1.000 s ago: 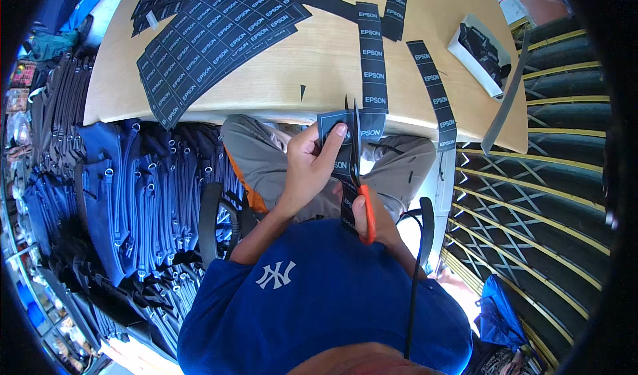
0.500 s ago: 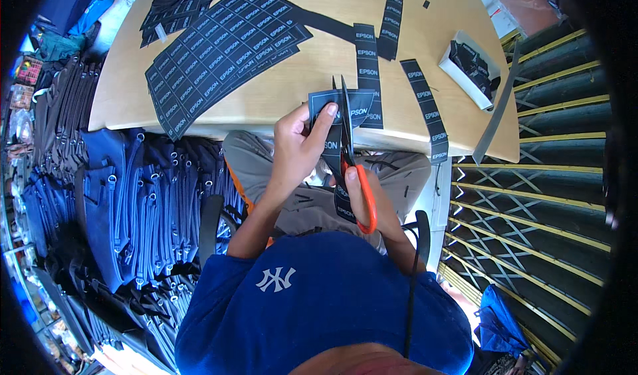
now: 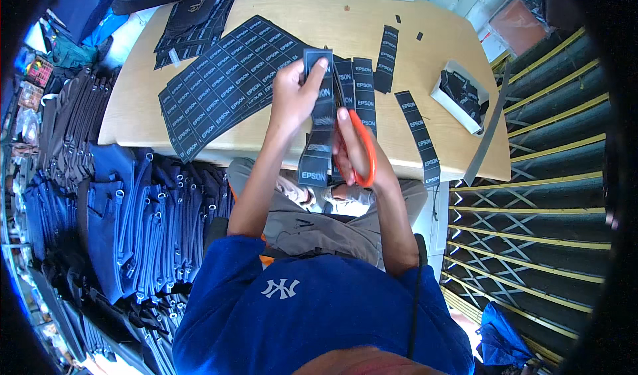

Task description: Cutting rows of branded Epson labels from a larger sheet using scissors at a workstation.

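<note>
Dark label strip [image 3: 318,132] pinched, left hand [image 3: 292,99].

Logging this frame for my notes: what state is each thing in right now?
Left hand: holds the label strip's top.
Label strip: held up, hanging toward the lap.
Right hand: grips the scissors.
Scissors: orange-handled, blades at the strip.
Label sheet: flat on the table.
Cut strips: lying loose.
White box: open, holding dark pieces.

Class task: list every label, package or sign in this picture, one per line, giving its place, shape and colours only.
Label strip: in left hand, long, black, pale print.
Label sheet: table left, large, black.
Loose strips: table right, narrow, black.
White box: table right, holds dark pieces.
Scissors: right hand, orange handles.
</note>
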A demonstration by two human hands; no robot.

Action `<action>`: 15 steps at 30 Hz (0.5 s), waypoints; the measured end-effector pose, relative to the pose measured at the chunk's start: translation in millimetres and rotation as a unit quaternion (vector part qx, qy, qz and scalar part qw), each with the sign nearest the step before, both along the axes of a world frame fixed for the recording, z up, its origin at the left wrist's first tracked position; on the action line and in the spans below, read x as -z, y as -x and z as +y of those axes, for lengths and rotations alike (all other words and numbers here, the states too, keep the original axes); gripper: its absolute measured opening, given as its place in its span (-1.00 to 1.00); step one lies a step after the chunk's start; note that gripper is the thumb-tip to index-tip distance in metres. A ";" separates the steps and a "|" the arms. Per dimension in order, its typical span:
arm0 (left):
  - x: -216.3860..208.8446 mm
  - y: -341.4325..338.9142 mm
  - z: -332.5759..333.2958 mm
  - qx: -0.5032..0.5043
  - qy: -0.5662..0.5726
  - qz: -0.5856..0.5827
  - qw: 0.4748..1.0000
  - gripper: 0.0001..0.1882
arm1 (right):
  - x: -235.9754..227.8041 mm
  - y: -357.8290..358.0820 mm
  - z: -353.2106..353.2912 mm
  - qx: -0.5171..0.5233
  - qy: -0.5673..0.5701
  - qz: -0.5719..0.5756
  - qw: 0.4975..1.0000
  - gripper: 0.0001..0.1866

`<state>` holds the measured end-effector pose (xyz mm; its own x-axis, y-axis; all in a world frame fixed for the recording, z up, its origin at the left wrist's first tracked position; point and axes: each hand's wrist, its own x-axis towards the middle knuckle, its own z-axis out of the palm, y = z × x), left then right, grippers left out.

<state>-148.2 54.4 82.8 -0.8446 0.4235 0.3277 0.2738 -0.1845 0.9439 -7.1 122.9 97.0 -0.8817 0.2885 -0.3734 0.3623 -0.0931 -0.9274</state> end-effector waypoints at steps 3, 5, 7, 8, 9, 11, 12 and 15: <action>-3.2 20.6 12.5 0.018 0.000 -0.068 0.998 -0.73 | 2.7 21.6 5.5 0.052 -0.009 0.033 0.998 -0.36; 5.4 39.1 10.6 0.010 0.015 -0.074 0.997 -0.72 | 3.2 30.0 7.1 0.081 0.057 0.043 0.994 -0.39; 5.7 44.8 4.0 0.015 0.001 -0.088 0.996 -0.73 | 3.1 29.9 5.4 0.097 0.117 0.050 0.987 -0.40; 2.5 42.5 1.0 0.021 -0.012 -0.109 0.994 -0.73 | 4.3 28.8 6.0 0.112 0.178 0.050 0.976 -0.41; -1.1 40.9 -2.5 0.023 -0.002 -0.117 0.993 -0.74 | 6.3 25.8 11.0 0.100 0.233 0.064 0.965 -0.45; -2.0 40.5 -15.4 0.023 -0.008 -0.125 0.992 -0.74 | 4.1 22.8 3.5 0.119 0.214 0.100 0.964 -0.46; -2.4 39.6 -21.2 0.023 -0.013 -0.136 0.990 -0.74 | 3.0 22.2 1.1 0.137 0.196 0.132 0.962 -0.46; -11.6 26.2 -34.8 0.037 -0.050 -0.154 0.986 -0.75 | 6.5 19.3 4.9 0.110 0.181 0.156 0.965 -0.53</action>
<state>-174.4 19.6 94.4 -0.8788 0.4657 0.1044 -0.0402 -0.2901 0.9562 -26.4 127.7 90.5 -0.8994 0.3823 -0.2119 0.0062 -0.4735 -0.8808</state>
